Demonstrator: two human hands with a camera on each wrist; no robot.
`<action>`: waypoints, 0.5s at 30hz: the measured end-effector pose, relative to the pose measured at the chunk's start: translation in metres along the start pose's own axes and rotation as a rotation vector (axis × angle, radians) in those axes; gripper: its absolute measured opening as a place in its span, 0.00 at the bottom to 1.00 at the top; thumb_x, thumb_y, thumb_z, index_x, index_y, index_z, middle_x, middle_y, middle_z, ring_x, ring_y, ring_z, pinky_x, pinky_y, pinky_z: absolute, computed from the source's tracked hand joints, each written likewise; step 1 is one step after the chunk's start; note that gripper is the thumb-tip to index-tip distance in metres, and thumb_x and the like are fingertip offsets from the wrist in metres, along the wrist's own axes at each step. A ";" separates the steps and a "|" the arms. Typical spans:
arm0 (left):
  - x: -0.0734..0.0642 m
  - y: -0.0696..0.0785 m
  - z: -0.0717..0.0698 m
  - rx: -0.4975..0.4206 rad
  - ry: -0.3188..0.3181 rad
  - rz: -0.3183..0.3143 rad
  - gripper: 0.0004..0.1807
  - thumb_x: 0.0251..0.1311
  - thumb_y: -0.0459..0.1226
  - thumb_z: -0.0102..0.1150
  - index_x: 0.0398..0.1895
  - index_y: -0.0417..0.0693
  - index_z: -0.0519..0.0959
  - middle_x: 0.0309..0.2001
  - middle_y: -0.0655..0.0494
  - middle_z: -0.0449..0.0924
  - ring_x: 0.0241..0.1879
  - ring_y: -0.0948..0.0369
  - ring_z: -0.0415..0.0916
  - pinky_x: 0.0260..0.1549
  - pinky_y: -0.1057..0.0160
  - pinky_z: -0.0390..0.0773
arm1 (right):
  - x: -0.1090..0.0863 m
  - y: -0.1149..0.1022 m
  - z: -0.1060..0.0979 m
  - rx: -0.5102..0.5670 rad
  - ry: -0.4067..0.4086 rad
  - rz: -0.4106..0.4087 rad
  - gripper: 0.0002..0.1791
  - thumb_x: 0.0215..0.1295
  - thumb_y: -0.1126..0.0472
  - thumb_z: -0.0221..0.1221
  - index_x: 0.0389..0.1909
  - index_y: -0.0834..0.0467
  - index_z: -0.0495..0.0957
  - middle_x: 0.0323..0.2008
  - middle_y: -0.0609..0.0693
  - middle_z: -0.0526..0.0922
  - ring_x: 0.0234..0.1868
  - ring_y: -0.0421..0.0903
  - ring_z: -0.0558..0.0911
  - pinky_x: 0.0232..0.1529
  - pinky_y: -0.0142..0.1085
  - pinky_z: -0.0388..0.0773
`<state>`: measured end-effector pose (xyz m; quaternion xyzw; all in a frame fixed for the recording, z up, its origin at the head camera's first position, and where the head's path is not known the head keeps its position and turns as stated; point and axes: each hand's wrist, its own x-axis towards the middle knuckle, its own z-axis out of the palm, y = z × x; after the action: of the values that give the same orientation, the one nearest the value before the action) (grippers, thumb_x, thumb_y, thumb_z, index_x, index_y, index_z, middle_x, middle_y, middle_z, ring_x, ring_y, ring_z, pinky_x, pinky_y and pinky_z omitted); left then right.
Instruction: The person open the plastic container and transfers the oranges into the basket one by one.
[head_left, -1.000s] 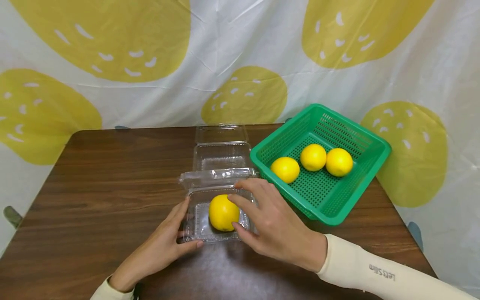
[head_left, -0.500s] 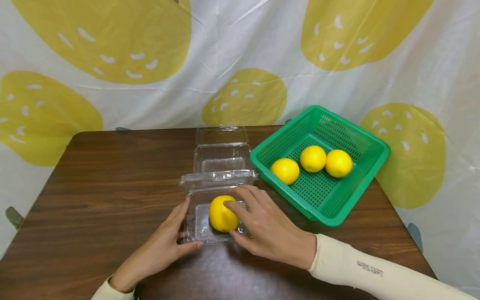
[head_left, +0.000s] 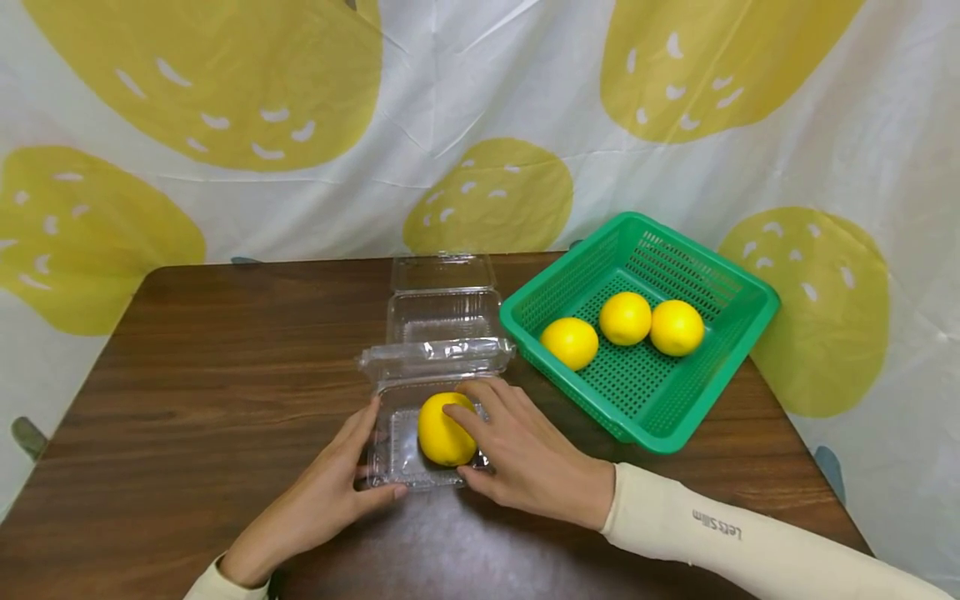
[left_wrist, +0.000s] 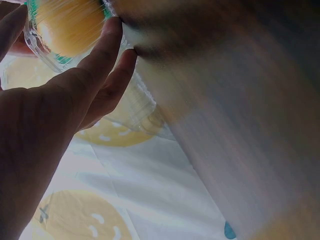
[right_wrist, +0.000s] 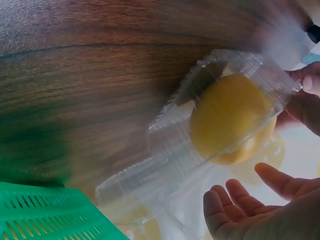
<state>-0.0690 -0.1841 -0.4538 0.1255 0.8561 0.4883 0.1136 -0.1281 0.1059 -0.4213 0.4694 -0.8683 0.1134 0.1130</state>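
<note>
An orange (head_left: 437, 437), bright yellow in the head view, sits in the right half of a clear plastic container (head_left: 390, 446), whose lid (head_left: 435, 358) stands raised at the back. My left hand (head_left: 322, 496) holds the container by its front left corner, thumb along the front edge and fingers at the left side. Over the container's right side, my right hand (head_left: 525, 462) spreads its fingers around the fruit. The right wrist view shows those fingertips (right_wrist: 235, 187) apart from the orange (right_wrist: 230, 120), with space between. The container hides part of my left fingers.
A green basket (head_left: 750, 333) with three more oranges (head_left: 626, 318) stands to the right, close to the containers. Another lidded clear container (head_left: 442, 317) lies behind the first. The brown wooden table (head_left: 225, 375) ends at a fruit-printed cloth (head_left: 300, 208).
My right hand has drawn back from the container's right edge toward the left, closer in over the orange. The orange, container and left hand look still.
</note>
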 end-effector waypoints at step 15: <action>0.000 -0.002 0.002 -0.002 -0.009 -0.002 0.64 0.67 0.46 0.79 0.91 0.42 0.42 0.88 0.32 0.43 0.74 0.36 0.70 0.60 0.55 0.86 | 0.007 0.006 0.012 -0.008 -0.063 0.059 0.44 0.62 0.42 0.79 0.72 0.58 0.75 0.66 0.59 0.77 0.65 0.56 0.76 0.64 0.50 0.79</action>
<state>-0.0685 -0.1836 -0.4561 0.1269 0.8552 0.4884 0.1182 -0.1381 0.0997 -0.4306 0.4466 -0.8853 0.0985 0.0840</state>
